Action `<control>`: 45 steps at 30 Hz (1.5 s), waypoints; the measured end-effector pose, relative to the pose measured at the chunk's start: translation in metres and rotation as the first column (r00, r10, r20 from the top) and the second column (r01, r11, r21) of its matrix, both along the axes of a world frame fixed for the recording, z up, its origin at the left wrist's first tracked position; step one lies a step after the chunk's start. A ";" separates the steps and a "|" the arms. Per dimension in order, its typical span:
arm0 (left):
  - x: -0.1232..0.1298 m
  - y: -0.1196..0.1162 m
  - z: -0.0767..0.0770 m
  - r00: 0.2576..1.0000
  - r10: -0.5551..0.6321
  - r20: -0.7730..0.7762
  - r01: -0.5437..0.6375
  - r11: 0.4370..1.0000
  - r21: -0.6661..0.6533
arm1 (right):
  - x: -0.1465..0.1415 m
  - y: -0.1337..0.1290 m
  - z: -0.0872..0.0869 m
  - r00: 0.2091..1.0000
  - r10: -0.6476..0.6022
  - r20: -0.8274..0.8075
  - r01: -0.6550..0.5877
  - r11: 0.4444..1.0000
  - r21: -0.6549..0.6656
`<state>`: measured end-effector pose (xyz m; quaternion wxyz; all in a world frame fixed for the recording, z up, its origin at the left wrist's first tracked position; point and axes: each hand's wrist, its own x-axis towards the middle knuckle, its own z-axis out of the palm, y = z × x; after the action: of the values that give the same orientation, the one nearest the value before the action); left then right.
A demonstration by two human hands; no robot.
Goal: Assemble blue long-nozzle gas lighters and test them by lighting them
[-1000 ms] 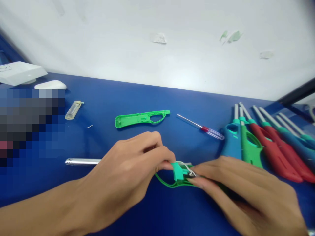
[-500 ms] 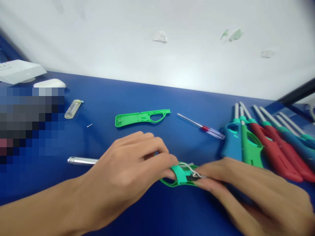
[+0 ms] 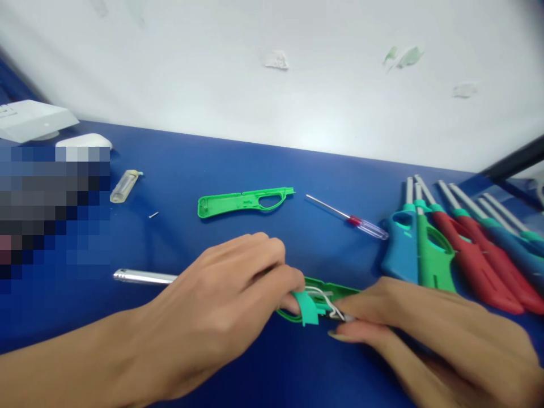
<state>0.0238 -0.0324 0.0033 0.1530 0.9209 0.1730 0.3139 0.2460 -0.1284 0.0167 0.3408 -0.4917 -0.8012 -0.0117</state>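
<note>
An opened green gas lighter (image 3: pixel 340 290) lies under both my hands, its silver metal tube (image 3: pixel 144 276) sticking out to the left. My left hand (image 3: pixel 238 294) is closed around the lighter's front part, fingers by the teal trigger (image 3: pixel 308 307). With thumb and forefinger my right hand (image 3: pixel 408 323) pinches a small dark and grey part, probably the igniter, with a white wire (image 3: pixel 325 296) looping from it. That part sits at the near edge of the green shell. The rest of the handle is hidden under my right hand.
The other green casing half (image 3: pixel 225 204) lies beyond my hands, beside a screwdriver (image 3: pixel 355 221). Several assembled lighters (image 3: pixel 471 258) lie at the right. A clear fuel tank (image 3: pixel 126 186) and a small screw (image 3: pixel 153 215) are at the left, near white objects (image 3: pixel 38 120).
The trigger and the pinched part have shifted slightly down towards me, and more of the green shell's inside shows behind them. Both hands keep their grip.
</note>
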 end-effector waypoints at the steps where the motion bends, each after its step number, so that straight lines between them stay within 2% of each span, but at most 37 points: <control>1: 0.000 -0.001 -0.001 1.000 0.007 0.001 -0.007 1.000 0.000 | 0.000 0.000 0.000 1.000 0.004 -0.004 -0.004 1.000 -0.006; 6: -0.002 0.004 -0.002 0.991 -0.126 0.045 0.123 0.990 0.062 | 0.000 0.005 0.007 0.999 0.010 -0.037 -0.010 1.000 -0.008; 9: -0.001 0.006 0.000 0.990 -0.124 0.060 0.120 0.991 0.064 | -0.001 0.004 0.008 0.998 0.012 -0.066 -0.014 1.000 -0.019; 16: 0.001 0.003 0.004 0.995 -0.078 0.068 0.069 0.990 0.119 | 0.001 -0.007 -0.006 0.988 -0.042 -0.148 0.034 0.998 -0.057; 22: -0.001 0.007 0.003 0.997 -0.068 0.031 0.063 0.986 0.154 | 0.002 0.003 0.004 0.999 -0.034 0.035 0.034 0.999 -0.006; 25: 0.000 0.007 0.003 0.998 -0.041 0.043 0.033 0.985 0.167 | 0.003 0.006 0.002 0.990 -0.073 0.123 0.077 0.997 -0.031; 28: 0.000 0.007 0.002 0.998 -0.044 0.043 0.036 0.985 0.166 | 0.003 0.006 -0.002 0.982 -0.060 0.181 0.070 0.996 -0.051; 35: -0.005 0.009 0.001 0.992 -0.128 0.001 0.127 0.988 0.084 | 0.000 0.003 -0.002 0.990 -0.024 0.140 0.031 0.999 -0.042; 40: -0.008 0.005 0.000 0.992 -0.114 -0.047 0.117 0.991 0.068 | 0.001 0.004 -0.002 0.987 0.018 0.162 -0.010 0.999 -0.052; 45: -0.008 0.003 0.000 0.992 -0.117 -0.049 0.120 0.990 0.070 | 0.000 0.004 -0.002 0.989 0.004 0.150 0.002 0.999 -0.038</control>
<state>0.0155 -0.0294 0.0037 0.1337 0.9413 0.1098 0.2899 0.2460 -0.1241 0.0145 0.2701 -0.4953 -0.8250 -0.0333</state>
